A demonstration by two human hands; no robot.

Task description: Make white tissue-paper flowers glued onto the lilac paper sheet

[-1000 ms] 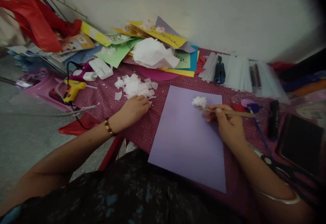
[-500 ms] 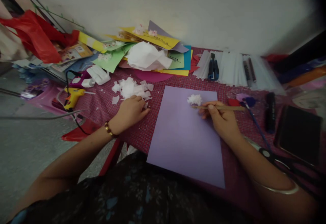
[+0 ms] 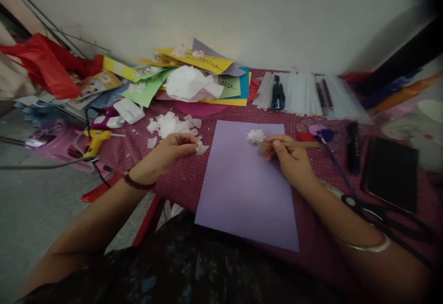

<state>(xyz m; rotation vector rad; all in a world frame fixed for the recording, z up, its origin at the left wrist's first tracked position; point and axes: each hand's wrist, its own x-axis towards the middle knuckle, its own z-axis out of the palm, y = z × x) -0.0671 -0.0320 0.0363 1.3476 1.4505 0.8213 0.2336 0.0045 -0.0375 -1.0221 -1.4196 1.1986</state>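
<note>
Left hand (image 3: 171, 153) pinches a paper piece (image 3: 201, 148); right hand (image 3: 292, 160) holds a thin stick (image 3: 306, 144). White scraps (image 3: 170, 124) lie beyond the left hand, scissors (image 3: 380, 212) near the right forearm (image 3: 341, 214). The purple sheet (image 3: 245, 186), bearing a white tuft (image 3: 255, 134), lies between the hands, partly under the right.

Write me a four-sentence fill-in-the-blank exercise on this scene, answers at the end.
1. A white scrap is pinched in the person's ____ hand.
2. The right hand holds a slim stick, its tip over a ____ sheet.
3. The glue gun has a ____ body.
4. Black-handled ____ lie beside the right forearm.

Missing words: left; purple; yellow; scissors.
</note>
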